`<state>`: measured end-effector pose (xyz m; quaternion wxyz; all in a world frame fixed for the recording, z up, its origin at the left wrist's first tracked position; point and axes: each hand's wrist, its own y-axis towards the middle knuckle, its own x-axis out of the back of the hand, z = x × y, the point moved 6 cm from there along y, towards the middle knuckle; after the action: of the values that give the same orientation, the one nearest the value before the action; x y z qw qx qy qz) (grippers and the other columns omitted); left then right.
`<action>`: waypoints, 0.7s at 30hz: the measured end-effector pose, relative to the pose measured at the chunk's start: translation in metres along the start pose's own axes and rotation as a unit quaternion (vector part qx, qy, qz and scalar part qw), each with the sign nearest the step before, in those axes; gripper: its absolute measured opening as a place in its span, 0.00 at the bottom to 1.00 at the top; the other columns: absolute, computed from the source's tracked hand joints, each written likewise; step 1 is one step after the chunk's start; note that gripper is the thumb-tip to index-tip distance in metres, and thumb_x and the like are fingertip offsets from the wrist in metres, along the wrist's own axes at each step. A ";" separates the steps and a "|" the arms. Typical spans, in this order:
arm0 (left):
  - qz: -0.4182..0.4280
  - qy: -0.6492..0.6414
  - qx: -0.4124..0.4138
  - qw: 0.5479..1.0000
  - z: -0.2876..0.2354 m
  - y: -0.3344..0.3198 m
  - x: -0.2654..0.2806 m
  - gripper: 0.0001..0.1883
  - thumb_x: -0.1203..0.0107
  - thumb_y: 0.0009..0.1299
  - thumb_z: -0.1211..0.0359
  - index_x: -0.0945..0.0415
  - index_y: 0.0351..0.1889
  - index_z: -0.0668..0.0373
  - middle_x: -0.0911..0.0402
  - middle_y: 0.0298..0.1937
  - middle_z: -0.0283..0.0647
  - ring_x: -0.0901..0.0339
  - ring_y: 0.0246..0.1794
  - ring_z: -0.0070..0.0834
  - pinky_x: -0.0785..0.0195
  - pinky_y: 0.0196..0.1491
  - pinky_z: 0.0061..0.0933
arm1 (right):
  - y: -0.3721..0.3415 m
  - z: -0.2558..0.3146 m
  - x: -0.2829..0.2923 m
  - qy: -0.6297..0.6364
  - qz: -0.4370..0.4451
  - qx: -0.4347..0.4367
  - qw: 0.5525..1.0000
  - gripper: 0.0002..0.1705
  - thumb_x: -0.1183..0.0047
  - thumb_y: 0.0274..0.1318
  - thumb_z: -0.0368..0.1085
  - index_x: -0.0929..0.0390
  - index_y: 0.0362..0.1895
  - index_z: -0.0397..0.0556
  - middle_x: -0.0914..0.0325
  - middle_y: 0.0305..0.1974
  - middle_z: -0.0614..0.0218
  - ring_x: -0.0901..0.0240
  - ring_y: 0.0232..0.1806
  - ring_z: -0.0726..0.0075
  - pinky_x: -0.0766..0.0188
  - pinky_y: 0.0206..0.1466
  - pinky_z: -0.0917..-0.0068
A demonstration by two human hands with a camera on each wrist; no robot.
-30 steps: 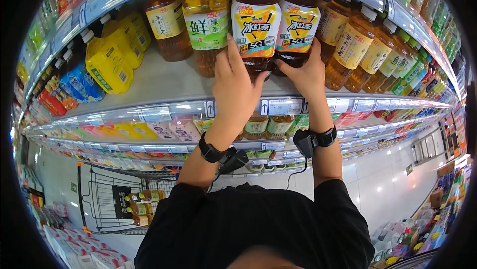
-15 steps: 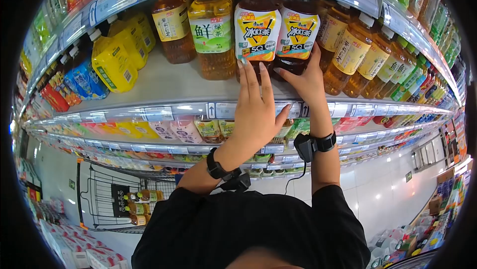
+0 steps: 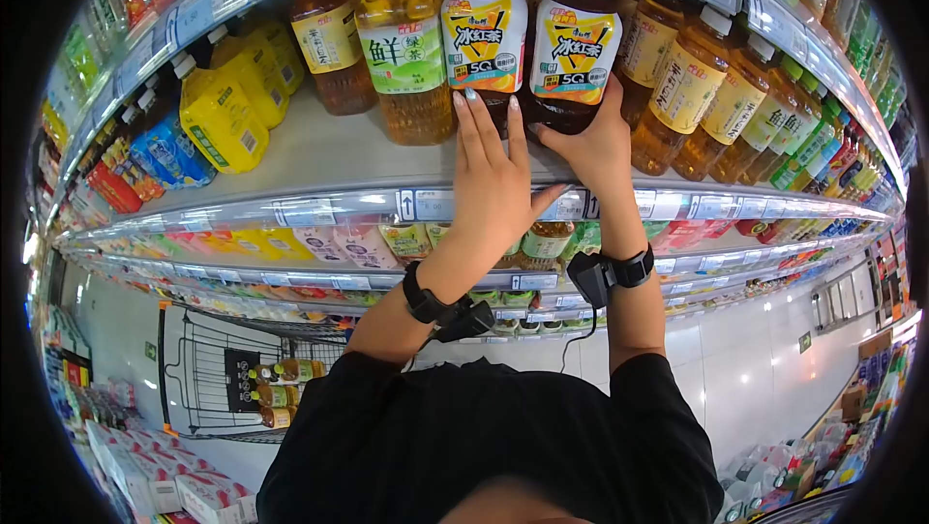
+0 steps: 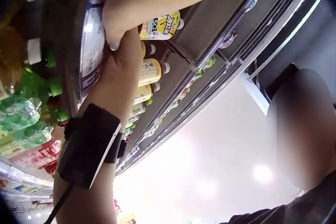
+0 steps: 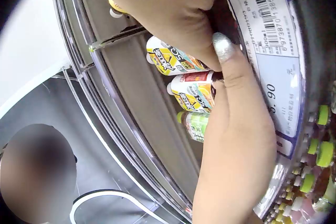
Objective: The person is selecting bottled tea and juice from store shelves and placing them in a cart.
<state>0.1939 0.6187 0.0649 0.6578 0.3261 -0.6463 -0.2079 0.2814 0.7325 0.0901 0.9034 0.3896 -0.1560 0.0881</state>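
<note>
Head view bright, edges bowed; floor [image 3: 750, 374] glints; left wrist view: ceiling [image 4: 184, 155] overexposed.

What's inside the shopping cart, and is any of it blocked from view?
The cart holds several bottles of amber drink, some green-capped, beside a black panel. The person's black sleeve hides its right side, so contents there cannot be seen.

Bottles [image 3: 406, 50] — glossy, smooth plastic
</note>
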 end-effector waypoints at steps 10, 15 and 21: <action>0.024 -0.063 0.000 0.998 0.006 0.012 0.002 0.54 0.36 0.52 0.44 0.48 0.68 0.70 0.56 0.67 0.75 0.58 0.70 0.67 0.51 0.67 0.53 | -0.001 -0.002 -0.002 -0.006 0.010 -0.007 1.000 0.57 0.28 0.27 0.41 0.48 0.62 0.38 0.24 0.47 0.47 0.23 0.48 0.47 0.26 0.48 0.63; -0.063 -0.098 -0.025 0.993 0.015 0.022 0.041 0.41 0.35 0.56 0.60 0.42 0.67 0.55 0.48 0.64 0.63 0.38 0.62 0.57 0.36 0.57 0.44 | -0.001 -0.007 -0.004 -0.017 0.009 0.002 1.000 0.57 0.28 0.28 0.41 0.48 0.62 0.38 0.24 0.47 0.47 0.24 0.48 0.46 0.26 0.49 0.63; -0.137 -0.084 0.053 0.986 0.035 0.069 0.067 0.42 0.34 0.54 0.67 0.44 0.67 0.52 0.41 0.58 0.56 0.27 0.50 0.44 0.30 0.45 0.38 | -0.001 0.000 -0.003 -0.002 0.010 0.001 1.000 0.57 0.28 0.28 0.40 0.49 0.63 0.39 0.24 0.47 0.47 0.24 0.48 0.46 0.26 0.49 0.63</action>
<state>0.1540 0.6144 0.1593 0.5480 0.4274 -0.6589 -0.2879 0.2785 0.7313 0.0882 0.9018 0.3892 -0.1613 0.0966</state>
